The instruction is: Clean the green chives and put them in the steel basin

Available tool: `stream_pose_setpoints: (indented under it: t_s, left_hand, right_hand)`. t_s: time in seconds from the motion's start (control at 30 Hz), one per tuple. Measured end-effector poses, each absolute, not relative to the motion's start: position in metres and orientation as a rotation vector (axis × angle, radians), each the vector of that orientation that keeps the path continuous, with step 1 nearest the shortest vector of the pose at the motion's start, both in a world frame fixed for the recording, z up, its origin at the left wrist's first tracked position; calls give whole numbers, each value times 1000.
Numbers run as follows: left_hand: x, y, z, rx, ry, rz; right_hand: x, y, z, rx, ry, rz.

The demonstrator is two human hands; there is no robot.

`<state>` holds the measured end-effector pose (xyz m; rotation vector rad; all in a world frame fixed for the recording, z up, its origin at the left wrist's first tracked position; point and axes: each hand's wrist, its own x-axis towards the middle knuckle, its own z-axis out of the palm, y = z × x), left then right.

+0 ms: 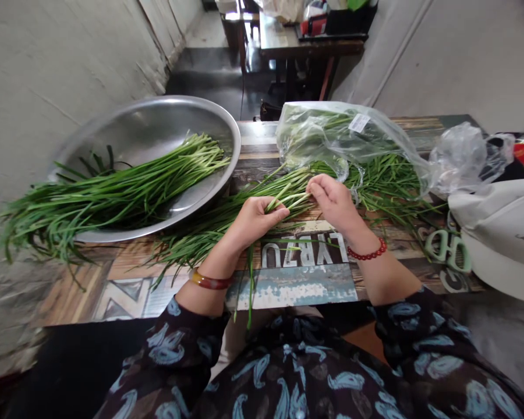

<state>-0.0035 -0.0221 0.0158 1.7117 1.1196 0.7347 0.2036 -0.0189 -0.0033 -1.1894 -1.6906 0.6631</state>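
My left hand (262, 216) is closed round a few garlic chives (283, 199), their pale stem ends pointing right and green leaves hanging down over the table edge. The thumb and fingers of my right hand (332, 201) are pinched at the pale end of those stems. Beneath and behind both hands lies a loose pile of chives (201, 230). On the left, a big metal basin (152, 116) holds a thick bundle of chives (126, 192), its leaf tips draped over the rim.
A clear plastic bag (353, 131) with more chives lies at the back. To the right are a crumpled bag (460, 151), green-handled scissors (448, 250) and a white cap (502, 227). The patterned table (297, 285) ends close to my body. Another table (283, 43) stands farther back.
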Motion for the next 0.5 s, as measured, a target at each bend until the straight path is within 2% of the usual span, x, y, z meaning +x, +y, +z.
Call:
stream_pose_setpoints:
  t_s: [0.17, 0.5]
  left_hand:
    - [-6, -21, 16, 1663, 1138, 785]
    - [-6, -22, 18, 1554, 1083, 790]
  right_hand:
    - [221, -13, 2, -1233, -1491, 630]
    - [208, -18, 5, -1047, -1769, 625]
